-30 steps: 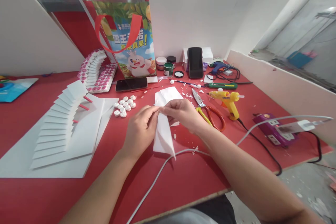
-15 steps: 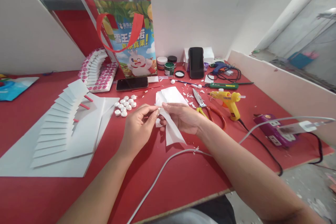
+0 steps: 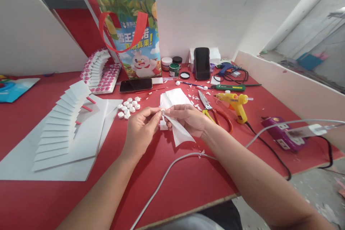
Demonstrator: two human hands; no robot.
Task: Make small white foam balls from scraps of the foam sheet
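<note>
Probably light, soft and easily creased, the white strip slants near-right over the red table; left hand and right hand pinch its far end; best gripped by the edges.

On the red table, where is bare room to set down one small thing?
Bare red table shows between the boards and the left forearm, and between the cable and the front edge. Crowded: beyond the right hand, with scissors, scraps and yellow glue gun.

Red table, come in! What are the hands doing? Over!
Left hand, right hand: both pinching white strip. Loose end hanging below right hand. Pale cable lying nearby.
</note>
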